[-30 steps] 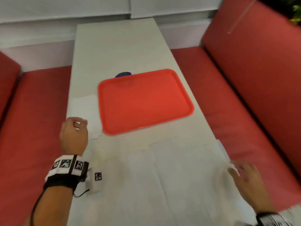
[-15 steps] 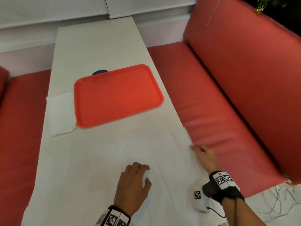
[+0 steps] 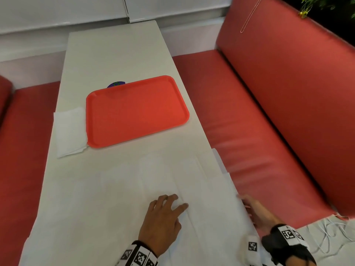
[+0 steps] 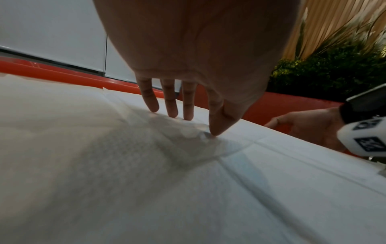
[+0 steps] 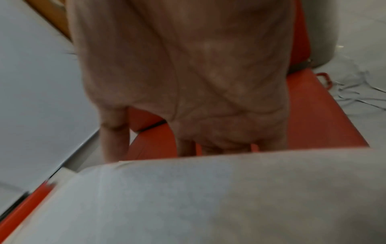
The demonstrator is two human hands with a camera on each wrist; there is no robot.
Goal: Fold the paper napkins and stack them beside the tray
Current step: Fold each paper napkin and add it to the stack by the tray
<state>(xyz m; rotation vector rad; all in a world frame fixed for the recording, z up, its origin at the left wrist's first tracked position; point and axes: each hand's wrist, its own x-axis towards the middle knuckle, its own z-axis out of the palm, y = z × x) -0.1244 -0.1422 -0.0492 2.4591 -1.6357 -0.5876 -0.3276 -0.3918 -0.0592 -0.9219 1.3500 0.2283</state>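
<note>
Head-camera footage takes in the whole white bench (image 3: 115, 54) between two red seats (image 3: 259, 131), while the left wrist view alone shows the fingertips' contact and the embossed texture and creases of the unfolded napkins (image 4: 146, 181); the right wrist view is blurred. Near the person, the left hand (image 3: 163, 217) lies palm down on the spread napkins (image 3: 119, 198), its fingers (image 4: 171, 105) straight and slightly spread, tips touching the paper, thumb out to the right. At the right edge of the bench, the right hand (image 3: 257, 214) reaches over the seat to the napkin's overhanging edge; in the right wrist view the right hand (image 5: 183, 74) has its fingers pointing down behind a raised fold of napkin (image 5: 208, 189), so whether they pinch the paper cannot be told. Both wrists wear black bands with white square-patterned markers (image 3: 288, 235). Farther along the bench sits the orange tray (image 3: 184, 120), holding nothing visible, with a small purple and green thing (image 3: 116, 84) peeking from behind its far rim. Folded napkins (image 3: 70, 131) lie in a white stack just left of the tray, touching its left edge, their left side reaching slightly past the bench edge. White cables (image 3: 330, 233) lie on the floor at the near right.
</note>
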